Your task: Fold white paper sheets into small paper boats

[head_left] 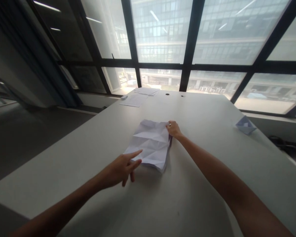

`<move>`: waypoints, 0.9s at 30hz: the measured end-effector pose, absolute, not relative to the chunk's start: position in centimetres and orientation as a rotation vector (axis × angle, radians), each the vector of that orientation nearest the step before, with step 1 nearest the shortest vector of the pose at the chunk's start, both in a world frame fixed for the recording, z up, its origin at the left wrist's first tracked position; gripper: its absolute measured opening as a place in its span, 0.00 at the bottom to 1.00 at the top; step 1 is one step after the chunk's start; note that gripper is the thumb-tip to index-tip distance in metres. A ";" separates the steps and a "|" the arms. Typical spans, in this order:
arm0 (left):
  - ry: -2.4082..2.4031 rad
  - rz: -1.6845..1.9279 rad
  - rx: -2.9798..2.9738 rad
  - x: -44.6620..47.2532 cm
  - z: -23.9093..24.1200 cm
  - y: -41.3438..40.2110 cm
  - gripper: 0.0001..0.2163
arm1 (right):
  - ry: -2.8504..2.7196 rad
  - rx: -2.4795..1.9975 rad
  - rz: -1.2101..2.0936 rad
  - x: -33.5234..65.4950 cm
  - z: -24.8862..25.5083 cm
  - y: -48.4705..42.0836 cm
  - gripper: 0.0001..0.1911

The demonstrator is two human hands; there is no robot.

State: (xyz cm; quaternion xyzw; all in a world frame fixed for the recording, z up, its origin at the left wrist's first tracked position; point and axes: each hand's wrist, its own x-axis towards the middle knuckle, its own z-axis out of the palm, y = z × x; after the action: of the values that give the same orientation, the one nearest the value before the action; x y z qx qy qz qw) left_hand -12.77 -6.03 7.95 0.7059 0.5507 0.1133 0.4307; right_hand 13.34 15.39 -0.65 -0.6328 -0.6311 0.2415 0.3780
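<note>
A creased white sheet of paper lies in front of me on the white table, marked by several fold lines and with its near edge lifted a little. My right hand pinches its far right corner, and a ring shows on one finger. At the near left corner is my left hand, its fingers apart and the index finger reaching over the paper. Whether that hand touches the sheet I cannot tell. Something dark shows along the sheet's right side, below my right hand; what it is stays unclear.
A folded paper boat stands near the right edge of the white table. Several flat sheets lie at the far left end. Two dark round spots mark the tabletop's far end. Tall windows rise behind.
</note>
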 end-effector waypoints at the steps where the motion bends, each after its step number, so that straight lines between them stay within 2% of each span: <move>1: 1.348 0.352 1.877 -12.8 8.7 -5.0 0.30 | -1.636 -1.634 0.596 13.4 -0.8 15.3 0.02; 5: 1.261 0.590 2.459 -11.9 9.3 1.7 0.22 | -1.705 -1.682 0.520 13.8 -0.6 14.9 0.06; 8: 1.233 0.353 2.692 -10.7 6.3 6.1 0.25 | -1.736 -1.703 0.487 14.1 0.2 14.1 0.09; 11: 1.318 0.122 2.704 -9.6 2.6 7.3 0.28 | -1.719 -1.722 0.348 13.7 1.1 11.8 0.20; 14: 1.370 0.075 2.702 -9.4 -0.1 6.3 0.29 | -1.814 -1.616 0.019 12.6 1.2 7.7 0.23; 16: 1.409 0.067 2.701 -10.0 -0.8 5.9 0.28 | -2.018 -1.480 0.037 11.8 0.7 4.5 0.25; 19: 1.381 -0.048 2.671 -11.5 0.2 7.0 0.29 | -2.318 -1.332 0.203 10.8 -0.2 0.7 0.24; 21: 1.306 -0.179 2.631 -11.4 2.2 9.0 0.31 | -2.340 -1.332 0.183 10.3 -0.5 -0.7 0.23; 23: 1.227 -0.235 2.608 -9.4 4.7 11.2 0.27 | -2.339 -1.354 0.178 9.8 -0.4 -1.4 0.24; 27: 1.280 0.122 2.625 0.0 7.6 13.3 0.17 | -2.320 -1.337 0.176 8.9 -0.1 -2.0 0.26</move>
State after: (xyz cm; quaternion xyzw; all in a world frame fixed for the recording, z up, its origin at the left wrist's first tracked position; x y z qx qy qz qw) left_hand 0.01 13.30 7.63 0.8927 0.4354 0.0414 0.1090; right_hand 8.91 -2.04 -0.08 -0.4853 -0.8420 0.0640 0.2270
